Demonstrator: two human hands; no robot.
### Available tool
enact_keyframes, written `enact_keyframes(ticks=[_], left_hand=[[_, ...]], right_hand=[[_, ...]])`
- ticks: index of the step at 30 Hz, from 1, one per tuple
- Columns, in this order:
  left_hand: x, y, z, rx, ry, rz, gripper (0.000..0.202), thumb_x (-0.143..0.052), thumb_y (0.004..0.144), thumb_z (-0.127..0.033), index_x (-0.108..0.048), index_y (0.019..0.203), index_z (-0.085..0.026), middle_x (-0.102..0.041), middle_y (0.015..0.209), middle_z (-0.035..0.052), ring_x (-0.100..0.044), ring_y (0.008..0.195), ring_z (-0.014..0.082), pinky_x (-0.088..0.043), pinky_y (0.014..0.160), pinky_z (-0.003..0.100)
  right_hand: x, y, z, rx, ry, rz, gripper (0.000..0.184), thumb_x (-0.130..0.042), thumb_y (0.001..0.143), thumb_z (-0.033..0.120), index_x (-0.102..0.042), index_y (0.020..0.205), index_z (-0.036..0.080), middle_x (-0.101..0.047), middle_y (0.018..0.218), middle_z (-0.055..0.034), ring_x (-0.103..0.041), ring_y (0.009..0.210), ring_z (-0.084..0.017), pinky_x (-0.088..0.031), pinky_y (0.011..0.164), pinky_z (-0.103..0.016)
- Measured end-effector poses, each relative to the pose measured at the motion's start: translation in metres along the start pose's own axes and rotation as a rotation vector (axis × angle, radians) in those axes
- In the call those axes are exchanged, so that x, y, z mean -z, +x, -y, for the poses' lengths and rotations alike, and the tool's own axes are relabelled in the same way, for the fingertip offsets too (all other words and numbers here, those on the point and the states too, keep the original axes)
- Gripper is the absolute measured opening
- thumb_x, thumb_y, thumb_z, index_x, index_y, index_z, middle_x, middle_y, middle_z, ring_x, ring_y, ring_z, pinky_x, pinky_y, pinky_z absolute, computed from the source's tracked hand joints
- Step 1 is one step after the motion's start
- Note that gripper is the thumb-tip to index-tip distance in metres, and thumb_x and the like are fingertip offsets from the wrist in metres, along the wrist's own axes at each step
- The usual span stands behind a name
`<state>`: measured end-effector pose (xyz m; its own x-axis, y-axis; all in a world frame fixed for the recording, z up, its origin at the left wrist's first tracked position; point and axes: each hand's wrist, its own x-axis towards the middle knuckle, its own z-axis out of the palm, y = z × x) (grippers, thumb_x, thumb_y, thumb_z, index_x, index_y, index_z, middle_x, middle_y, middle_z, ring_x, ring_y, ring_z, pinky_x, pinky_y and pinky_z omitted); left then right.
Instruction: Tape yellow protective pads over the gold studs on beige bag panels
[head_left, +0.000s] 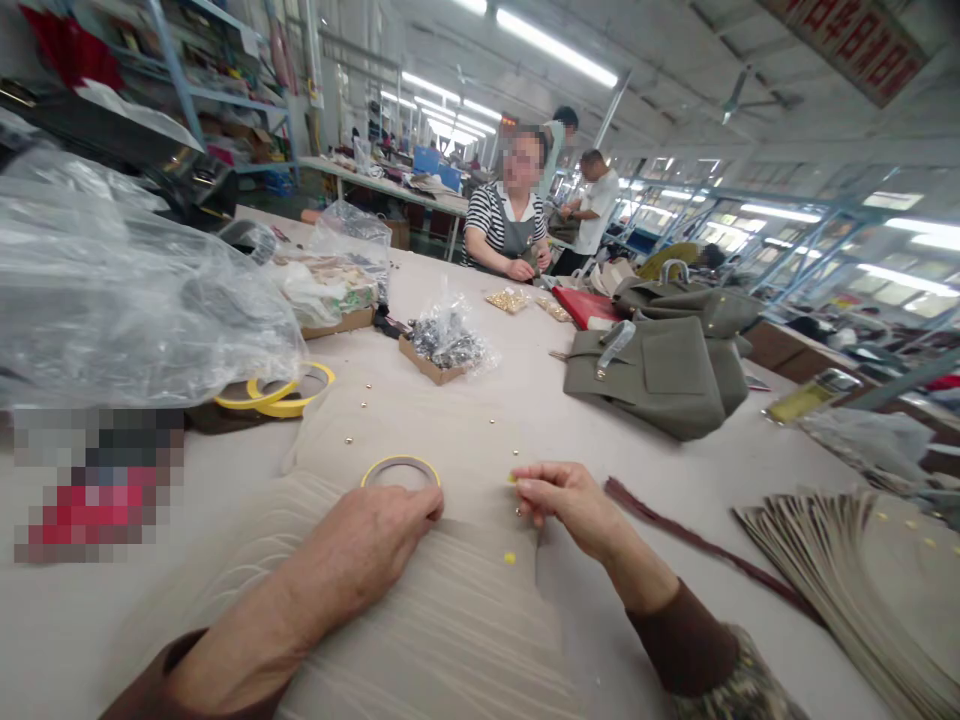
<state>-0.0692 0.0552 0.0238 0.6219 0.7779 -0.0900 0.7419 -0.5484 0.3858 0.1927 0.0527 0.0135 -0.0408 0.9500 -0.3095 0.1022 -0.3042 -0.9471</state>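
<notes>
My left hand point(367, 545) lies knuckles up on a stack of pale beige strips point(442, 620), fingers curled against a small yellow tape roll point(400, 467). My right hand point(566, 500) hovers over the same stack, its fingertips pinched together on something tiny that I cannot make out, beside a small yellow bit point(513, 478). Another yellow dot point(509, 557) sits on the strips between my hands. A few small metal studs point(349, 439) lie scattered on the table beyond.
Olive-green handbags point(660, 370) lie at the right, a fan of thin strips point(862, 570) at the near right with a dark red strip point(697, 545). Clear plastic bags point(112, 290), larger yellow tape rolls point(289, 390) and a box of hardware point(442, 345) stand left and centre. A person in a striped top point(506, 225) works opposite.
</notes>
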Motion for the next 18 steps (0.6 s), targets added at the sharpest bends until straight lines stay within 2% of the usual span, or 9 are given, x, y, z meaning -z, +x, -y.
enact_keyframes(ticks=[3,8,10,13,16,18], left_hand=[[0.001,0.000,-0.001,0.015,-0.007,-0.003,0.019,-0.036,0.094,-0.025,-0.055,0.089,-0.024,-0.066,0.079,0.0007,-0.062,0.074,0.0188,-0.039,0.065,0.028],[0.000,-0.001,0.003,-0.034,-0.040,-0.014,0.020,-0.034,0.096,-0.027,-0.053,0.088,-0.025,-0.065,0.079,-0.0013,-0.062,0.074,0.0172,-0.038,0.066,0.027],[0.001,-0.003,0.004,-0.068,-0.082,-0.003,0.021,-0.033,0.097,-0.029,-0.052,0.087,-0.024,-0.063,0.077,-0.0020,-0.060,0.073,0.0159,-0.037,0.066,0.026],[0.007,-0.005,0.003,-0.089,-0.136,0.031,0.023,-0.033,0.097,-0.031,-0.051,0.084,-0.024,-0.061,0.075,-0.0026,-0.058,0.071,0.0145,-0.036,0.066,0.025],[0.012,-0.005,0.002,-0.072,-0.158,0.070,0.024,-0.035,0.097,-0.032,-0.050,0.080,-0.023,-0.059,0.073,-0.0029,-0.056,0.069,0.0142,-0.036,0.064,0.025],[0.013,-0.005,0.002,-0.062,-0.170,0.080,0.024,-0.035,0.097,-0.033,-0.050,0.080,-0.023,-0.059,0.072,-0.0029,-0.055,0.069,0.0142,-0.036,0.064,0.025]], right_hand=[[0.007,-0.017,-0.015,-0.074,-0.008,-0.009,0.032,-0.078,0.061,0.038,-0.073,0.079,0.012,-0.065,0.058,-0.0009,-0.053,0.045,-0.008,-0.039,0.039,-0.018],[0.009,-0.017,-0.029,-0.081,0.015,-0.047,0.033,-0.076,0.062,0.041,-0.072,0.077,0.012,-0.063,0.057,0.0005,-0.049,0.040,-0.006,-0.035,0.034,-0.017],[0.009,-0.015,-0.032,-0.075,0.034,-0.046,0.034,-0.077,0.062,0.042,-0.072,0.078,0.012,-0.063,0.058,0.0002,-0.051,0.041,-0.007,-0.037,0.035,-0.017],[0.008,-0.014,-0.033,-0.069,0.026,-0.073,0.032,-0.076,0.063,0.039,-0.072,0.081,0.013,-0.064,0.059,-0.0003,-0.055,0.045,-0.010,-0.047,0.045,-0.023],[0.006,-0.015,-0.033,0.144,-0.155,-0.258,0.025,-0.074,0.063,0.026,-0.072,0.086,0.016,-0.069,0.072,-0.0032,-0.062,0.062,-0.016,-0.054,0.062,-0.030],[0.005,-0.017,-0.033,0.299,-0.327,-0.352,0.028,-0.073,0.063,0.019,-0.072,0.090,0.019,-0.070,0.081,-0.0043,-0.064,0.072,-0.018,-0.054,0.071,-0.032]])
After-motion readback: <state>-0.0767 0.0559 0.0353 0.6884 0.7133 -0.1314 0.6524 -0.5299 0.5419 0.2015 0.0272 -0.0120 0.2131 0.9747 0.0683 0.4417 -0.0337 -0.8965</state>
